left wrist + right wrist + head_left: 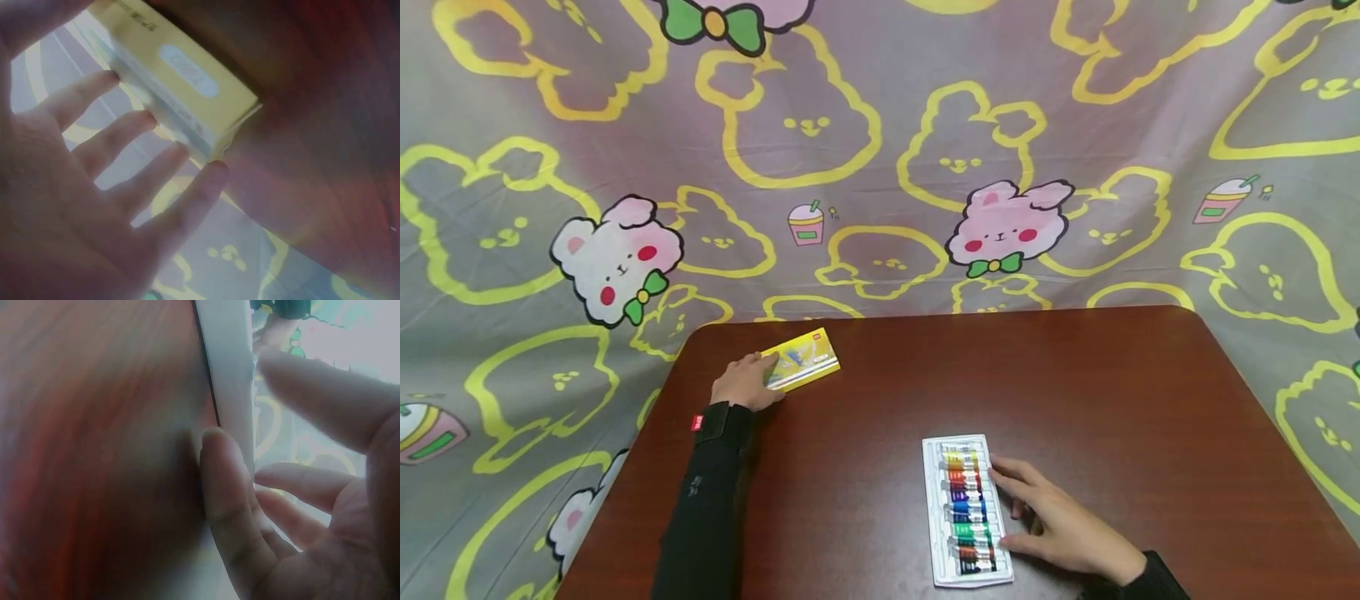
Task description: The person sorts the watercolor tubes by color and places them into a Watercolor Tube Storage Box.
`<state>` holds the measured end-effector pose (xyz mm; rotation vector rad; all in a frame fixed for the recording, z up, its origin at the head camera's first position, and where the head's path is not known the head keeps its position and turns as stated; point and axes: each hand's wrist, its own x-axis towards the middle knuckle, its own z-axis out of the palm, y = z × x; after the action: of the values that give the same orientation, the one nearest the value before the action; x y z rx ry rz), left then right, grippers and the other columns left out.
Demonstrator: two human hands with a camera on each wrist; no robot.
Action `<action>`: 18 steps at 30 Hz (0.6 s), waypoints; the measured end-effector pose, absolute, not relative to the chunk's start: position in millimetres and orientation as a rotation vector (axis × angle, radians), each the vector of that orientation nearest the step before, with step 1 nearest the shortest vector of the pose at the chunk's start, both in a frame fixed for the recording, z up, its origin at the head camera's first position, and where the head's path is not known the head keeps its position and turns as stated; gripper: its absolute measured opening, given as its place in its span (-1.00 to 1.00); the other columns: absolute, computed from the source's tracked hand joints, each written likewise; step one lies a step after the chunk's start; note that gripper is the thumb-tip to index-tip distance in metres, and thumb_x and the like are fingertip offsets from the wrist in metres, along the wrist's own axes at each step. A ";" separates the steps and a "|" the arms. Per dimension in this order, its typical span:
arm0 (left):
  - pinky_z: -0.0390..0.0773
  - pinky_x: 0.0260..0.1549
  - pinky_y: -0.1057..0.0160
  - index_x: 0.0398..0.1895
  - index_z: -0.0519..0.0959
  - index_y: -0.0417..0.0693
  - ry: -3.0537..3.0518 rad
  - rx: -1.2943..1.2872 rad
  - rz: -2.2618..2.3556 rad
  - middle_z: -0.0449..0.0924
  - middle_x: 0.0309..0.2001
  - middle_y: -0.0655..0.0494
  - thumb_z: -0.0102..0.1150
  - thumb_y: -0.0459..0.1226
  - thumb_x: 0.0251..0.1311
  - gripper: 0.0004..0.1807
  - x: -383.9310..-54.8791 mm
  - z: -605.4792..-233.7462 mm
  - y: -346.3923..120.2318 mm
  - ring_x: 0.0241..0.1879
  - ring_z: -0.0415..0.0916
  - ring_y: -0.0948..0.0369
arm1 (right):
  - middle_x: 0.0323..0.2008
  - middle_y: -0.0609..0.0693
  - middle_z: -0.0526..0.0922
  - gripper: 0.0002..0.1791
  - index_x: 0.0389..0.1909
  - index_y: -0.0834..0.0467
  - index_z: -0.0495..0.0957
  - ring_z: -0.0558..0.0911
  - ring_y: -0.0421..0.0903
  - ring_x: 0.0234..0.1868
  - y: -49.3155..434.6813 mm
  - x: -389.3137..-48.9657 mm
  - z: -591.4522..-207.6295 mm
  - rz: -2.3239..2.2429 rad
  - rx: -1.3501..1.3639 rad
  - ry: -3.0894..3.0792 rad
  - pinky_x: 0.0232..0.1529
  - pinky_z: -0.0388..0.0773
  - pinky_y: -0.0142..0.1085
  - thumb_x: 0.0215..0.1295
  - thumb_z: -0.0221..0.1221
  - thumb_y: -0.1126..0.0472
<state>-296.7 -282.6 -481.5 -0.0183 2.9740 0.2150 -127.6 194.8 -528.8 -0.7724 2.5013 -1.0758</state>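
Note:
Near the far left of the table lies a flat yellow box point(805, 360) with a printed picture on its lid. My left hand point(747, 383) is at its left end, the fingertips touching the box; in the left wrist view the fingers point(119, 140) reach out fairly straight along the box's side. Closer to me, a white plastic tray point(931, 500) holds a row of several small paint tubes point(967, 507) in different colours. My right hand point(1063, 521) rests against the tray's right edge with loosely bent fingers, the palm off the tray.
Both things lie on a brown wooden table point(1097, 400) with rounded far corners. Behind it hangs a grey cloth point(865, 100) printed with yellow outlines and cartoon animals. A dark sleeve point(703, 508) covers my left forearm.

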 end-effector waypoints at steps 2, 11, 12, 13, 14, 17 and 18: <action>0.33 0.12 -0.42 0.48 0.20 -0.10 2.960 0.006 0.211 0.16 0.42 -0.36 0.31 -0.15 0.06 -0.12 -300.4 -479.5 -278.9 0.30 0.12 -0.32 | 0.50 0.03 0.10 -0.07 0.48 0.13 0.17 0.43 -0.26 -0.18 195.0 -128.4 -528.6 -1.073 -0.775 2.492 -0.43 0.53 -0.45 0.18 0.30 -0.16; 0.24 0.24 -0.39 0.46 0.24 -0.10 2.933 0.186 0.249 0.06 0.48 -0.33 0.18 -0.38 0.12 -0.24 -322.0 -486.8 -249.0 0.40 -0.04 -0.32 | 0.47 -0.01 0.15 -0.07 0.48 0.10 0.18 0.43 -0.27 -0.18 197.1 -128.3 -529.3 -1.077 -0.761 2.494 -0.43 0.53 -0.45 0.17 0.32 -0.15; 0.24 0.25 -0.38 0.46 0.23 -0.08 2.928 0.207 0.249 0.05 0.49 -0.32 0.14 -0.43 0.13 -0.25 -324.1 -487.1 -244.4 0.41 -0.06 -0.32 | 0.47 -0.01 0.15 -0.07 0.48 0.10 0.18 0.43 -0.27 -0.18 197.3 -128.0 -529.2 -1.079 -0.759 2.494 -0.43 0.53 -0.45 0.16 0.32 -0.14; 0.29 0.24 -0.35 0.47 0.23 -0.06 2.918 0.222 0.261 0.04 0.50 -0.29 0.10 -0.48 0.14 -0.25 -325.8 -487.1 -239.6 0.42 -0.08 -0.30 | 0.47 -0.01 0.16 -0.07 0.48 0.10 0.18 0.43 -0.27 -0.18 197.3 -127.7 -529.1 -1.081 -0.758 2.495 -0.43 0.53 -0.45 0.16 0.32 -0.14; 0.30 0.24 -0.34 0.47 0.23 -0.04 2.912 0.238 0.269 0.03 0.51 -0.27 0.07 -0.52 0.15 -0.24 -327.2 -486.8 -234.3 0.43 -0.09 -0.28 | 0.47 0.00 0.16 -0.07 0.48 0.11 0.18 0.44 -0.26 -0.18 197.2 -127.4 -528.9 -1.084 -0.759 2.496 -0.43 0.53 -0.44 0.16 0.33 -0.13; 0.29 0.28 -0.28 0.46 0.26 0.00 2.917 0.287 0.272 0.07 0.51 -0.21 0.07 -0.58 0.14 -0.23 -330.9 -486.9 -217.3 0.45 -0.07 -0.22 | 0.48 0.00 0.15 -0.07 0.48 0.11 0.17 0.43 -0.27 -0.20 196.3 -126.6 -528.2 -1.086 -0.757 2.493 -0.43 0.53 -0.44 0.17 0.32 -0.13; 0.28 0.30 -0.26 0.46 0.28 0.01 2.920 0.304 0.271 0.08 0.51 -0.19 0.08 -0.58 0.13 -0.23 -331.8 -486.9 -211.1 0.45 -0.06 -0.20 | 0.48 0.00 0.15 -0.07 0.48 0.11 0.17 0.43 -0.26 -0.21 195.8 -126.4 -528.0 -1.086 -0.758 2.494 -0.43 0.53 -0.44 0.17 0.32 -0.13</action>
<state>-331.8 -211.1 -486.9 0.3037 2.9201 0.2711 -126.4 195.8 -528.0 -0.7575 2.4939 -1.0863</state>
